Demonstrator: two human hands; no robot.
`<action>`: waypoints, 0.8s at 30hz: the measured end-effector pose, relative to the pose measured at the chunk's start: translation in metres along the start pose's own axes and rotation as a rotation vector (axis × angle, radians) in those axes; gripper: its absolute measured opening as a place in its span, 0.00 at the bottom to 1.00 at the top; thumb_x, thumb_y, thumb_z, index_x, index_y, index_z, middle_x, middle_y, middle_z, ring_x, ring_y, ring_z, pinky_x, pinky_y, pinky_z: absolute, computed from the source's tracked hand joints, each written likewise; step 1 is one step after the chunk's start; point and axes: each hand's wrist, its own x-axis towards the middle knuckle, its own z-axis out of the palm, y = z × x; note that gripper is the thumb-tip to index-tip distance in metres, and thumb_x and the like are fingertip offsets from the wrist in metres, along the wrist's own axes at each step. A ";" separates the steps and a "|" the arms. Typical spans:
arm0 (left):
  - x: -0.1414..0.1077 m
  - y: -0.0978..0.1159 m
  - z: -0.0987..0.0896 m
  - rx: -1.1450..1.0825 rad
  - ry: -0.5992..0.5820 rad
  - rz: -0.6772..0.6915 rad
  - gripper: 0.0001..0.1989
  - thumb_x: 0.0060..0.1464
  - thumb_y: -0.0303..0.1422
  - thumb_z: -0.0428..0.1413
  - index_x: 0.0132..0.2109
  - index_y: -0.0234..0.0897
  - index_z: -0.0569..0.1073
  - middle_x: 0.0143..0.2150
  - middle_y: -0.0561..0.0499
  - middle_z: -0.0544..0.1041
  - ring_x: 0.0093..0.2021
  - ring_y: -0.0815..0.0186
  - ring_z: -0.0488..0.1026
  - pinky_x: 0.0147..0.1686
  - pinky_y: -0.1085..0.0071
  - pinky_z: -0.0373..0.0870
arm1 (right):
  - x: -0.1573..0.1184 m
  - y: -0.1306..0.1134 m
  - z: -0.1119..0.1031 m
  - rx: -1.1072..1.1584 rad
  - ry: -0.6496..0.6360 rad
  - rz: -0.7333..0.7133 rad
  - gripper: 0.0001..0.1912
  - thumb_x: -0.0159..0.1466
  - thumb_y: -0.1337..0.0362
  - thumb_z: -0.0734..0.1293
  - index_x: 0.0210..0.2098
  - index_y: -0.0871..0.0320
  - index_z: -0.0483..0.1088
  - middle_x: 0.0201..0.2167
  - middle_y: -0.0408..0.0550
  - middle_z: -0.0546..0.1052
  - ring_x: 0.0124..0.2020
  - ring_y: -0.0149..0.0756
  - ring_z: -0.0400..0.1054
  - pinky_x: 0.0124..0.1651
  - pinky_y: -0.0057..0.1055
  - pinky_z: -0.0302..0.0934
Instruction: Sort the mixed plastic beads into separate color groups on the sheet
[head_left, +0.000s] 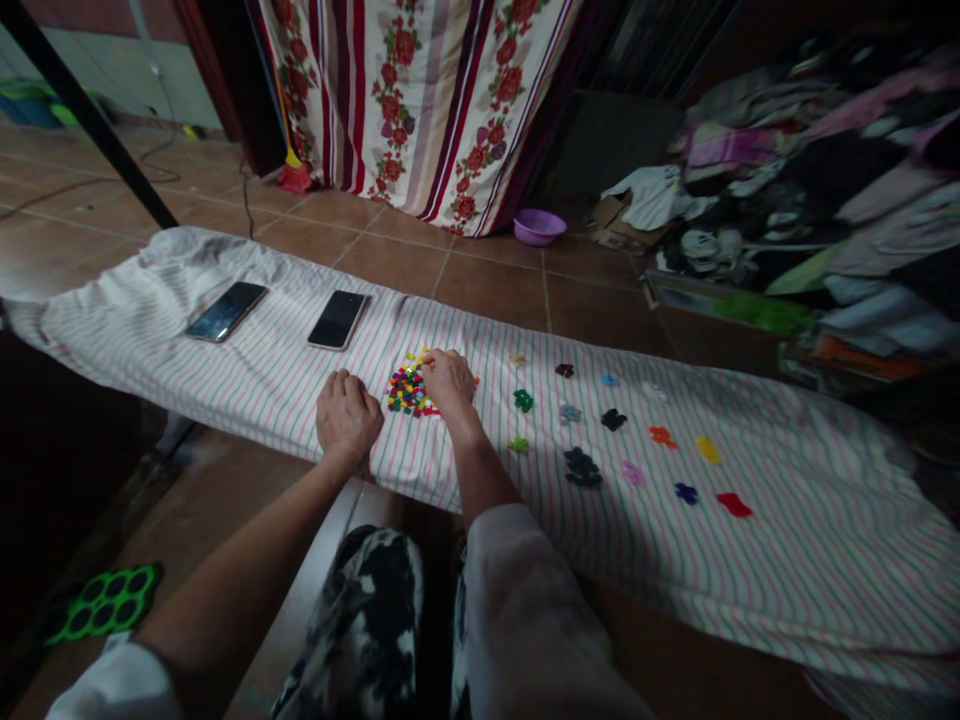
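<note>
One head-worn camera looks forward and down over the wearer's trousers (367, 620), near the left hand (348, 414) and right hand (448, 381), its wide view (the striped cloth (255, 385) runs aslant across it) reaching the floral curtain (427, 100).

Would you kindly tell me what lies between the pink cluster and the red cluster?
In the head view, a dark blue cluster, on the striped cloth.

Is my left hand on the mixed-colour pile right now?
No, the left hand rests on the striped cloth beside the pile of small pieces; only the right hand is over it.
</note>
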 end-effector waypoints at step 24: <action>0.000 0.000 0.001 0.032 0.020 0.001 0.13 0.53 0.30 0.46 0.42 0.29 0.71 0.51 0.34 0.73 0.56 0.50 0.65 0.56 0.55 0.62 | 0.008 0.030 -0.019 1.355 -0.028 0.260 0.05 0.55 0.65 0.68 0.32 0.59 0.72 0.28 0.42 0.77 0.24 0.23 0.66 0.26 0.20 0.57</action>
